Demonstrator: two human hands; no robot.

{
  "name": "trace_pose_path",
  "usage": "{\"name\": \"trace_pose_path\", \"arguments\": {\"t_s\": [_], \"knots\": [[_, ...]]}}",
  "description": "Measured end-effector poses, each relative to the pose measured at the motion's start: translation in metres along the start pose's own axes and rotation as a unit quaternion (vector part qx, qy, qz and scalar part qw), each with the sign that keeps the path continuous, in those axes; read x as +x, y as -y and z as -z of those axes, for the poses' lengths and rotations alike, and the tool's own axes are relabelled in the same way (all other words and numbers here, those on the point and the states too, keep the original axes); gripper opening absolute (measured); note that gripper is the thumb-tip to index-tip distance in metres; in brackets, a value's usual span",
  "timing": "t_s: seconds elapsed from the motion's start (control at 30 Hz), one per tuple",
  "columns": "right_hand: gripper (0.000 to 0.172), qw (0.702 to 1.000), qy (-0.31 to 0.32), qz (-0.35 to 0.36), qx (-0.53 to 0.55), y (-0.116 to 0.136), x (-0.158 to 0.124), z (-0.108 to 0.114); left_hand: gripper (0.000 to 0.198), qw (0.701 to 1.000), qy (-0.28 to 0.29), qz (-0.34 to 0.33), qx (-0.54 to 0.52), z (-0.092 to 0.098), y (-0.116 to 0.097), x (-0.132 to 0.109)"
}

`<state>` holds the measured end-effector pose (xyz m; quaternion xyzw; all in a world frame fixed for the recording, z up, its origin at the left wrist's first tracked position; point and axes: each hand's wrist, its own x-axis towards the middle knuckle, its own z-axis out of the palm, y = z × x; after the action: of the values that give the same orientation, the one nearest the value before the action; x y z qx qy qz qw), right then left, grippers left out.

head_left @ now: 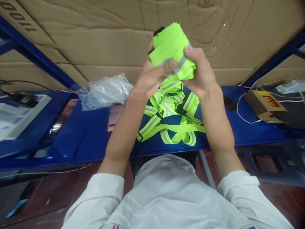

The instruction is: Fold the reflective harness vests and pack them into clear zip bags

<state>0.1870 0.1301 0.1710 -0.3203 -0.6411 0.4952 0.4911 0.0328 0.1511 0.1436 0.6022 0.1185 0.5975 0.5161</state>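
A folded bundle of neon-green reflective strap (172, 47) with grey stripes is held up above the blue table (90, 136). My left hand (152, 78) grips its lower left side, thumb pressed across the front. My right hand (201, 74) closes round its right side, fingertips on the top. The loose rest of the strap (171, 117) hangs down from the bundle and lies in loops on the table between my forearms. A black buckle (159, 31) shows at the bundle's top.
A crumpled clear plastic bag (105, 90) lies at the table's back left, a card (114, 117) beside it. A small open cardboard box (265, 105) and white cables (240, 108) sit at right. Large cardboard sheets (107, 41) stand behind. A white device (16, 116) is far left.
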Motion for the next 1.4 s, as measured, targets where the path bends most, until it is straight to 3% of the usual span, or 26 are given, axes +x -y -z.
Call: {"name": "trace_pose_path", "arguments": {"t_s": [0.1,0.33,0.43,0.5,0.6,0.73,0.87,0.97,1.03,1.1,1.17,1.27,1.4], "knots": [[0.038,1.0,0.006,0.001,0.028,-0.002,0.001,0.004,0.028,1.0,0.005,-0.004,0.013,-0.004,0.0,0.0],[0.041,0.997,0.041,-0.018,0.061,-0.011,0.008,0.009,0.025,0.994,-0.063,-0.023,0.084,-0.002,0.014,0.003],[0.032,0.997,0.023,0.028,0.07,-0.014,0.005,0.008,0.024,0.993,-0.082,-0.003,0.088,-0.007,0.018,0.004],[0.026,0.995,-0.009,0.085,0.06,-0.016,0.003,0.006,0.032,0.993,-0.09,-0.025,0.077,-0.011,0.017,0.004],[0.025,0.989,-0.032,0.136,0.041,-0.017,0.003,0.005,0.042,0.992,-0.069,-0.08,0.068,-0.013,0.01,0.001],[0.042,0.994,-0.029,0.097,0.039,-0.015,0.005,0.003,0.032,0.992,-0.033,-0.081,0.096,-0.01,0.001,-0.003],[0.054,0.997,0.003,0.061,0.037,-0.014,0.007,-0.004,0.032,0.974,-0.102,-0.086,0.186,-0.012,0.003,-0.001],[0.057,0.993,0.019,0.106,0.042,-0.013,0.004,-0.016,0.049,0.939,-0.189,-0.091,0.272,-0.018,0.003,0.0],[0.064,0.99,0.018,0.136,0.026,-0.011,0.001,-0.025,0.056,0.909,-0.217,-0.081,0.347,-0.021,-0.003,-0.002],[0.071,0.989,-0.007,0.149,0.001,-0.01,-0.003,-0.031,0.054,0.9,-0.202,-0.098,0.374,-0.022,-0.01,-0.005],[0.073,0.987,-0.033,0.153,-0.019,-0.011,-0.004,-0.032,0.052,0.916,-0.17,-0.146,0.333,-0.019,-0.016,-0.007],[0.065,0.983,-0.036,0.181,-0.013,-0.016,0.001,-0.025,0.066,0.937,-0.12,-0.195,0.265,-0.01,-0.013,-0.003],[0.054,0.974,-0.07,0.212,-0.025,-0.023,0.008,-0.015,0.067,0.928,-0.068,-0.26,0.257,0.004,-0.006,0.011]]}}
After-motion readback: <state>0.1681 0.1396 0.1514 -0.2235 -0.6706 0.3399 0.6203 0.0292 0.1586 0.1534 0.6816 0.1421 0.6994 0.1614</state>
